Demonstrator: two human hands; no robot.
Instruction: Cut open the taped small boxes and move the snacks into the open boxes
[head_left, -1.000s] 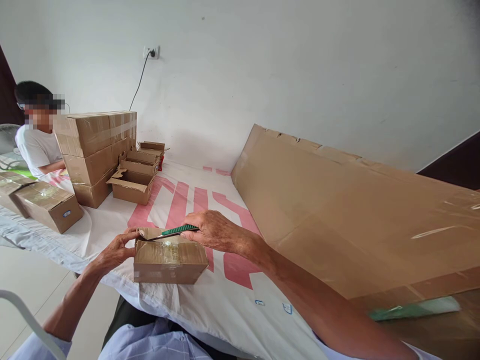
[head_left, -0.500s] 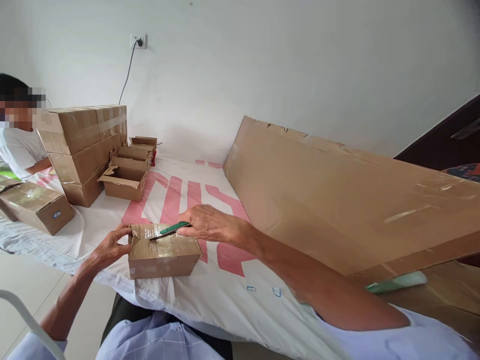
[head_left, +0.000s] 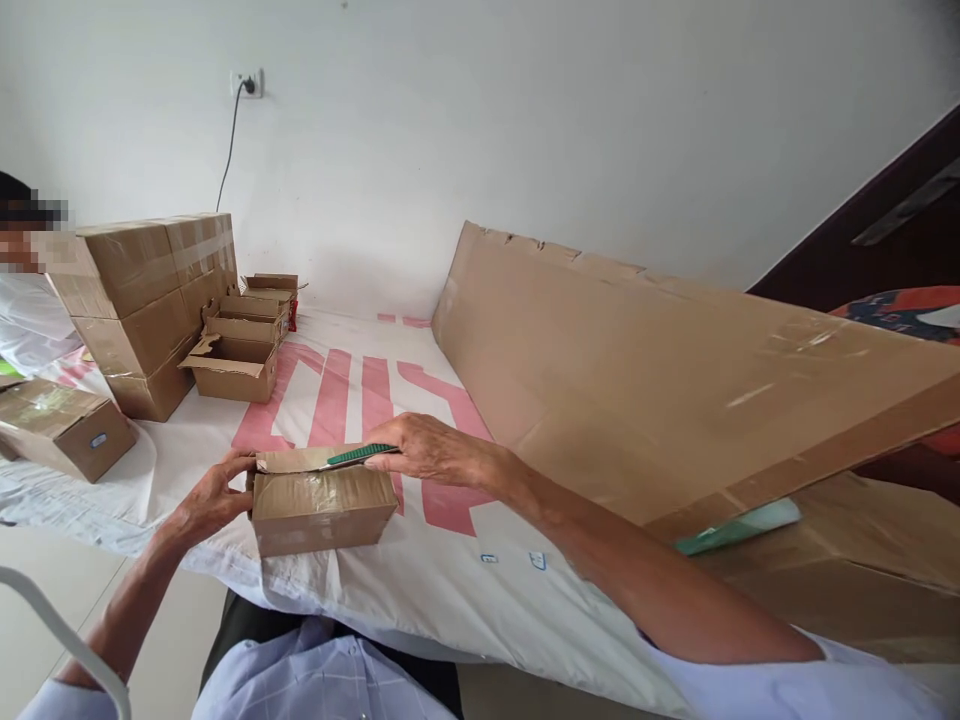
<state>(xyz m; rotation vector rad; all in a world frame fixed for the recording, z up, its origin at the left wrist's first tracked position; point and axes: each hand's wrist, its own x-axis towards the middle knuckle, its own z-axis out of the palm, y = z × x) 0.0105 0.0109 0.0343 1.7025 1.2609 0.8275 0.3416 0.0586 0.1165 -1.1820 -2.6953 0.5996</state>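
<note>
A small taped cardboard box (head_left: 322, 515) lies on the cloth-covered table in front of me. My left hand (head_left: 215, 498) grips its left end, with thumb and fingers at the corner. In my right hand (head_left: 420, 448) is a green utility knife (head_left: 361, 455), held low over the top of the box. The knife's tip lies at the seam, where the far top flap (head_left: 289, 461) is slightly raised. Clear tape still shows on the near flap.
Stacked cardboard boxes (head_left: 135, 290) and several opened boxes (head_left: 232, 368) stand at the back left. Another closed box (head_left: 64, 425) lies at the left. A large cardboard sheet (head_left: 600, 370) leans along the right. A person (head_left: 34, 310) sits behind the stack.
The knife has moved right along the top seam, and the far flap has come up a little. My left hand keeps hold of the box's end. The view has shifted slightly right.
</note>
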